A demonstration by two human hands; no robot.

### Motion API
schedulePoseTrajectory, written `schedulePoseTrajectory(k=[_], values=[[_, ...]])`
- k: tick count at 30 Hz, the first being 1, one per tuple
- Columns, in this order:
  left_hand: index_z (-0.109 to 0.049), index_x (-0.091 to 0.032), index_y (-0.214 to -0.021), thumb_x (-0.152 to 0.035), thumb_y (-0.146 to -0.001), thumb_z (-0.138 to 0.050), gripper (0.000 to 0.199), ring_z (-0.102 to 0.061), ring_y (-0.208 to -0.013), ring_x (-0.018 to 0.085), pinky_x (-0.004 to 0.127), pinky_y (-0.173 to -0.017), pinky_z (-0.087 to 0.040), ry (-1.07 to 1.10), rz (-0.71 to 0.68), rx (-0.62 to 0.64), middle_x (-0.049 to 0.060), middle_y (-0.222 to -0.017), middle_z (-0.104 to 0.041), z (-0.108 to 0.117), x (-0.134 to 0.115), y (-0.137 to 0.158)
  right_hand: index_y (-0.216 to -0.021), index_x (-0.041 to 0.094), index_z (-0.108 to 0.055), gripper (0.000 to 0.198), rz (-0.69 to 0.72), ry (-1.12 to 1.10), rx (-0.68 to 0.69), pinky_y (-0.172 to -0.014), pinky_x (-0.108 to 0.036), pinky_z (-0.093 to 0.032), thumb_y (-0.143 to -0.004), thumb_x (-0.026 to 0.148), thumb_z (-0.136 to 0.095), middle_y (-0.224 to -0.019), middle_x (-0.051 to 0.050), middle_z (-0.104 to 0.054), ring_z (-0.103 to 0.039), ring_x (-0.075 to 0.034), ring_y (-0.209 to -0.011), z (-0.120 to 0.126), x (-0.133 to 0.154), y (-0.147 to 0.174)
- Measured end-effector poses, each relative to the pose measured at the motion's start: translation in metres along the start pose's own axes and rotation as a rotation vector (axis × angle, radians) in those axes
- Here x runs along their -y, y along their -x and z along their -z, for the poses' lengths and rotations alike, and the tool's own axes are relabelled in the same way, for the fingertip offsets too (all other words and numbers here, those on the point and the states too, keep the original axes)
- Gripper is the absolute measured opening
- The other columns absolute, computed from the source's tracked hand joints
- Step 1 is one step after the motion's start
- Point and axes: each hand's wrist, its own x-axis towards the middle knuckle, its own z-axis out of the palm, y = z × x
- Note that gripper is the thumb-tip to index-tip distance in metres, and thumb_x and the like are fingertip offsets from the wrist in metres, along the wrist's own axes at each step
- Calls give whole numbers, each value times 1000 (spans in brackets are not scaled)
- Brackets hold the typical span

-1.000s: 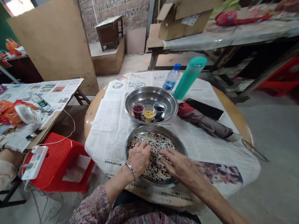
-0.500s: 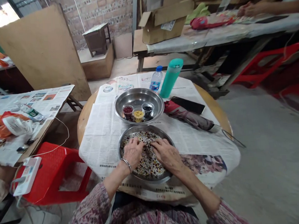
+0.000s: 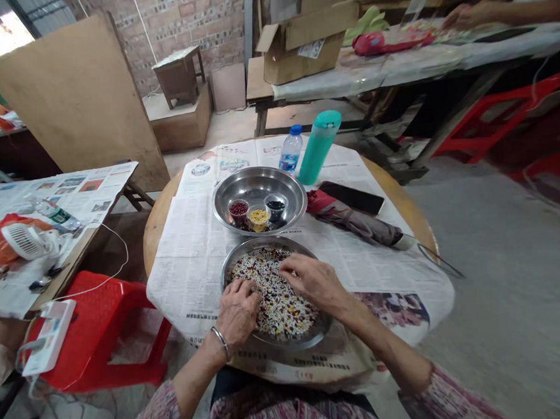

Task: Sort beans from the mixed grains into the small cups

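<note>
A steel basin [image 3: 326, 334] at the table's near side holds a spread mix of pale grains with dark red, black and yellow beans. My left hand [image 3: 238, 308], a silver bangle on its wrist, is over the basin's left side with curled fingers close to the mix. Over the right side is my right hand [image 3: 317, 282], thumb and forefinger pinched; whatever it holds is too small to make out. Behind, a second steel basin [image 3: 259, 179] contains three clear cups: red beans [image 3: 239, 211], yellow beans [image 3: 258, 219] and black beans [image 3: 276, 208].
Newspaper [image 3: 182, 241] covers the round table. Behind the hands stand a blue-capped bottle [image 3: 290, 151] and a teal bottle [image 3: 320, 147]. A folded umbrella [image 3: 357, 222] and a black phone [image 3: 352, 197] lie right. A red stool [image 3: 102, 334] with a power strip [image 3: 49, 337] stands left. Another person's hands [image 3: 460, 18] are far right.
My hands have moved apart: the left back toward me and leftward, the right up off the mix. The heaped, furrowed grains in the middle now look flatter and more evenly spread.
</note>
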Motion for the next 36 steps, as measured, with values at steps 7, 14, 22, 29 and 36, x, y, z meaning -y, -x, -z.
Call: schedulePoseTrajectory(k=[7,14,22,29,36], values=[[-67,-24,-87,-28,-95,-53,17,-54,-87,19,34,-75,-41,20,106,-45,2,-87,-64,-11,2,2,-92,23,-73,23,-174,104,-186,-70,-30,-42,-90,26,-50,-98,-6,-72,-64,-21,-88,28,11,-98],[-66,-24,-87,-28,-95,-53,16,-54,-83,19,34,-72,-36,32,81,-90,1,-84,-65,-14,3,4,-98,15,-74,25,-206,320,132,-75,-34,-43,-84,18,-53,-100,-17,-72,-64,-26,-94,23,16,-155],[-65,-24,-85,-28,-95,-51,18,-54,-81,18,34,-70,-35,31,91,-96,1,-81,-65,-15,1,5,-95,16,-75,29,-210,381,192,-74,-34,-44,-85,20,-48,-101,-17,-72,-65,-28,-94,14,11,-157],[-66,-24,-85,-30,-96,-50,21,-55,-81,18,33,-70,-36,30,93,-92,1,-81,-65,-14,1,5,-94,17,-75,26,-212,406,228,-71,-32,-43,-84,21,-51,-100,-16,-72,-65,-29,-94,14,12,-159],[-67,-24,-86,-29,-96,-51,20,-55,-83,18,33,-73,-38,25,96,-77,1,-83,-66,-16,2,4,-98,13,-72,28,-168,403,202,-72,-32,-40,-88,22,-47,-103,-17,-70,-63,-27,-93,9,6,-158]])
